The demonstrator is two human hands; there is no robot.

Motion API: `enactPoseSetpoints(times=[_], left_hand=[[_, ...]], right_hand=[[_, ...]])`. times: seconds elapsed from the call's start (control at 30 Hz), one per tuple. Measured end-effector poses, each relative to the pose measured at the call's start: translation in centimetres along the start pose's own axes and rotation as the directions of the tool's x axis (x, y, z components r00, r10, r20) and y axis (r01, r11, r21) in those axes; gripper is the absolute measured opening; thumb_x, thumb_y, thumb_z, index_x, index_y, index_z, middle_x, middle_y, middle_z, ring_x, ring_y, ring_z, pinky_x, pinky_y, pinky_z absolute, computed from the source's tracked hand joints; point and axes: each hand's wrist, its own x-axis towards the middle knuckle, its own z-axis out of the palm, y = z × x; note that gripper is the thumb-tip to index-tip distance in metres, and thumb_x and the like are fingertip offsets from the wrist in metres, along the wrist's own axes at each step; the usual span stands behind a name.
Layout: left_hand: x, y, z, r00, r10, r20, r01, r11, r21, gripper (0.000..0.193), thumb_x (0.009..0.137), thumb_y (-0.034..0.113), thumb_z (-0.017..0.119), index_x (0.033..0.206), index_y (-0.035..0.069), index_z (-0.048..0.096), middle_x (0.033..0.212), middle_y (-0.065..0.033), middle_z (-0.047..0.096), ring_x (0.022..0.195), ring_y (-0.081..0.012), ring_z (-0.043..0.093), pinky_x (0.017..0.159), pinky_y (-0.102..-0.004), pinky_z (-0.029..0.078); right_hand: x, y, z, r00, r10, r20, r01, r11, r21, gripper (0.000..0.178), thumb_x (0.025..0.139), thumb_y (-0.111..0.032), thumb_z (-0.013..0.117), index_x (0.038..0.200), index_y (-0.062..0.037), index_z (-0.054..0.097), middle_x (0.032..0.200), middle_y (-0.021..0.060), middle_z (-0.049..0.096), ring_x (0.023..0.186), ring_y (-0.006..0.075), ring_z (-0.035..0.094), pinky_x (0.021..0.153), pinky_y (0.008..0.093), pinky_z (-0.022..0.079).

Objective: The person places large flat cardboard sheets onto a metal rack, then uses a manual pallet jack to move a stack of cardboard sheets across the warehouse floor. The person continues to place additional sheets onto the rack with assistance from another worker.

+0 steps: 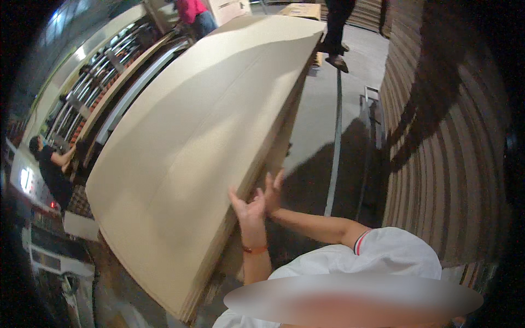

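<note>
A tall stack of large tan cardboard sheets [202,120] stretches from the lower left to the far middle, its top sheet broad and smooth. My left hand [250,209], with an orange band at the wrist, is at the stack's right edge, palm turned up and fingers apart. Just beyond it, my right hand [273,192] is raised along the stack's side, its fingers stretched upward. The hands overlap partly in view. Neither shows anything held; whether they touch the sheet edges I cannot tell.
Another tall stack of brown boards [443,153] rises on the right. A floor rail [335,142] runs between the stacks. At left, a person in dark clothes [53,169] stands by a machine with rollers [104,71]. Two more people, in pink [190,11] and dark trousers [336,27], are behind.
</note>
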Motion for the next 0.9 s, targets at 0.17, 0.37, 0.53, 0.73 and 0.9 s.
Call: enactPoseSetpoints(times=[0.17,0.37,0.53,0.73,0.9], left_hand=[[2.5,5.2,0.8,0.971,0.098,0.218,-0.095,0.995,-0.022,0.065,0.068,0.040,0.071,0.112,0.002,0.042,0.109,-0.0132,0.042,0.100,-0.0251,0.040,0.085,-0.0471,0.045],[3.3,7.6,1.6,0.980,0.137,0.145,-0.157,0.979,0.132,0.078,0.070,0.043,0.068,0.125,0.004,0.030,0.117,-0.0119,0.040,0.098,-0.0250,0.044,0.088,-0.0425,0.041],[0.0,6.2,4.2,0.895,-0.257,0.365,0.202,0.962,0.183,0.063,0.077,0.043,0.059,0.119,0.001,0.036,0.112,-0.0139,0.045,0.104,-0.0249,0.045,0.085,-0.0390,0.040],[-14.1,0.8,10.6,0.403,-0.016,0.915,-0.128,0.989,0.074,0.055,0.091,0.036,0.034,0.132,0.000,0.025,0.128,-0.0145,0.040,0.117,-0.0265,0.039,0.098,-0.0442,0.030],[-23.3,6.9,14.5,-0.604,0.302,0.737,0.043,0.936,-0.349,0.051,0.089,0.035,0.028,0.128,0.002,0.034,0.132,-0.0184,0.034,0.121,-0.0306,0.036,0.102,-0.0484,0.019]], right_hand=[[-1.2,-0.2,5.6,0.994,-0.089,0.063,0.108,0.871,-0.479,0.071,0.089,-0.037,0.036,0.136,0.0015,0.000,0.141,0.0246,0.002,0.131,0.0382,0.002,0.105,0.0400,0.011],[0.8,-2.2,3.8,0.940,0.145,0.309,0.163,0.604,-0.780,0.079,0.086,-0.043,0.042,0.135,0.0048,0.002,0.140,0.0275,-0.002,0.130,0.0405,-0.001,0.106,0.0434,0.008],[6.8,-7.1,-4.7,0.888,-0.005,0.461,0.296,0.772,-0.562,0.080,0.082,-0.042,0.051,0.133,0.0069,0.014,0.139,0.0303,0.004,0.131,0.0385,0.004,0.106,0.0412,0.009],[9.2,-17.5,-21.9,0.936,-0.253,0.243,0.339,0.471,-0.814,0.057,0.076,-0.032,0.060,0.121,-0.0003,0.044,0.138,0.0294,0.014,0.129,0.0377,0.016,0.105,0.0409,0.017],[4.2,-27.5,-32.6,0.737,-0.676,-0.016,0.240,0.284,-0.928,0.050,0.069,-0.024,0.066,0.110,0.0011,0.053,0.134,0.0268,0.026,0.124,0.0364,0.029,0.099,0.0415,0.029]])
